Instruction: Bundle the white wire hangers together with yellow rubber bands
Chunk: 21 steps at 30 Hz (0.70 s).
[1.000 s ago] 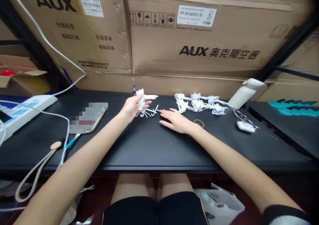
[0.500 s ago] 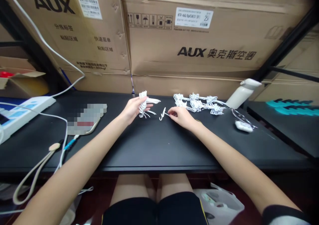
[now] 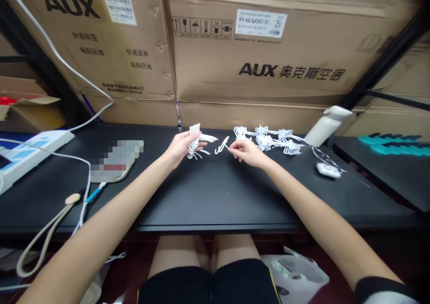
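Observation:
My left hand [image 3: 179, 150] is closed around a bundle of thin white hook-like pieces [image 3: 194, 141], their ends pointing to the right. My right hand [image 3: 247, 153] pinches the end of a single white hooked piece [image 3: 221, 145] between thumb and fingertips. That piece is held up in the gap between my hands, apart from the bundle. Behind and to the right of my right hand, several clusters of similar white pieces [image 3: 265, 141] lie in two rows on the black table [image 3: 215, 201].
A white bottle [image 3: 324, 127], a white case [image 3: 328, 171] and glasses [image 3: 324, 156] are at the right. On the left lie a pouch [image 3: 117, 160], a strap [image 3: 43, 234], white cables and a power strip [image 3: 36, 154]. Cardboard boxes [image 3: 208, 80] stand behind.
The hooked piece in my right hand has turned and tilted, with its upper end now further right. My right hand has shifted slightly right; my left hand has barely moved.

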Each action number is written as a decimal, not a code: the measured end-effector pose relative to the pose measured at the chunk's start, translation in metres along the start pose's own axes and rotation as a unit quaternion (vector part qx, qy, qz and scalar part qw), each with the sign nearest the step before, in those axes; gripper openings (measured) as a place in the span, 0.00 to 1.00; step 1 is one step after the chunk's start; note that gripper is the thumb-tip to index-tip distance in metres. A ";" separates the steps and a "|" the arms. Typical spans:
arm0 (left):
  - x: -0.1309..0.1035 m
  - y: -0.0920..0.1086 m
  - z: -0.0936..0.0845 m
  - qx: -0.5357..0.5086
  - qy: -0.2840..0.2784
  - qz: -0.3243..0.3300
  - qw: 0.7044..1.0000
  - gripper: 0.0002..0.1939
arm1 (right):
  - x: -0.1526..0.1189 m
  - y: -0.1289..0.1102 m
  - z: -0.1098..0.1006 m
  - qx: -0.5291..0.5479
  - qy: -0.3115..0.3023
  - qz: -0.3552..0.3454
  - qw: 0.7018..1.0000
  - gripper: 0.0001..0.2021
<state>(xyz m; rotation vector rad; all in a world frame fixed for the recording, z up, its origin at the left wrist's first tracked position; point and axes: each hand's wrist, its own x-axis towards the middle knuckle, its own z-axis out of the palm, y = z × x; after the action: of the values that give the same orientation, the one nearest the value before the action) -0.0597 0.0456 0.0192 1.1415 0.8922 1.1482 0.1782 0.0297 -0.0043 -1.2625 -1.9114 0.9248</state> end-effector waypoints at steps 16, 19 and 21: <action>-0.004 -0.011 0.002 0.135 -0.152 -0.011 0.979 0.17 | -0.005 -0.009 0.012 0.033 -0.024 -0.075 0.996 0.13; -0.005 -0.011 0.003 0.169 -0.185 0.004 0.968 0.16 | -0.006 -0.012 0.014 0.050 -0.038 -0.068 0.996 0.12; -0.006 -0.010 0.004 0.172 -0.202 0.004 0.964 0.16 | -0.006 -0.013 0.014 0.067 -0.047 -0.056 0.995 0.12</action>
<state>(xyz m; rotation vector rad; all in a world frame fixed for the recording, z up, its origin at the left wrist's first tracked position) -0.0550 0.0385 0.0101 1.5961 0.7815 0.7376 0.1621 0.0179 -0.0018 -1.0406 -1.9360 1.0495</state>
